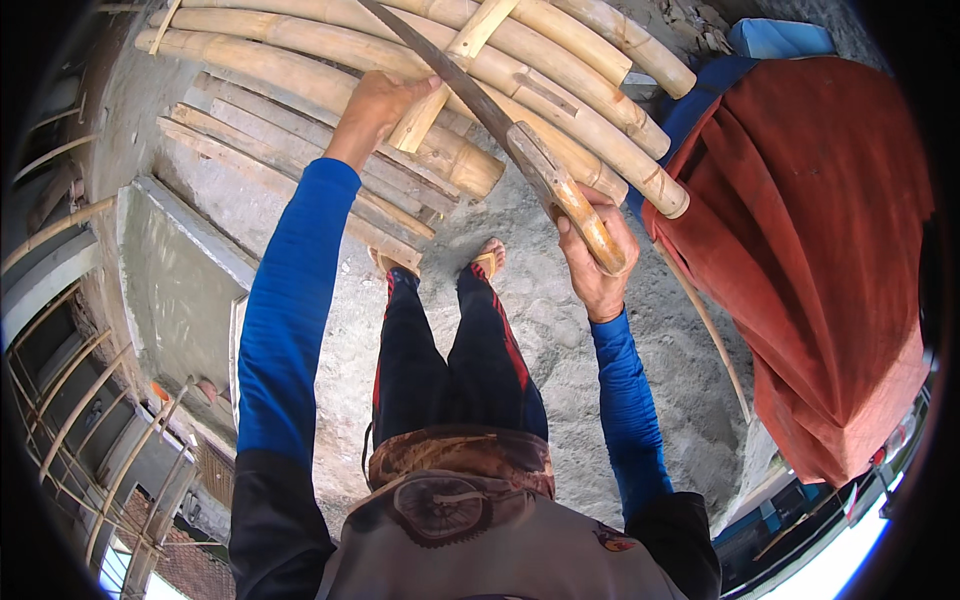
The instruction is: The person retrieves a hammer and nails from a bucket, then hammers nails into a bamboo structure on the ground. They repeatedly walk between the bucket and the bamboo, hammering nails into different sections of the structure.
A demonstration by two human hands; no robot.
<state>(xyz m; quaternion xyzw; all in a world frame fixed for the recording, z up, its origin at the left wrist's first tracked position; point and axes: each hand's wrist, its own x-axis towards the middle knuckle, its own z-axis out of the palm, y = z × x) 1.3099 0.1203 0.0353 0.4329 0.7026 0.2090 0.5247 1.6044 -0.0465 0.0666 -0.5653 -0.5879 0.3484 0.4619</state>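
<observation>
My right hand (600, 260) is wrapped round the wooden handle of a handsaw (565, 195). The saw's long, worn blade slants up and left, over a pale split-bamboo strip (423, 118) that crosses a row of thick bamboo poles (590, 130). At the strip's left side, my left hand (375, 112) is closed with its thumb and fingers against the strip, close by the blade. Part of its grip is hidden. Whether the saw teeth touch the bamboo, I cannot tell.
Rough wooden planks (290, 165) lie under the poles at the left. A large red-brown cloth (810, 250) drapes over something on the right, with a blue bundle (780, 38) behind it. A thin stick (705, 325) leans beside the cloth. Bamboo scaffolding (75, 400) stands far left.
</observation>
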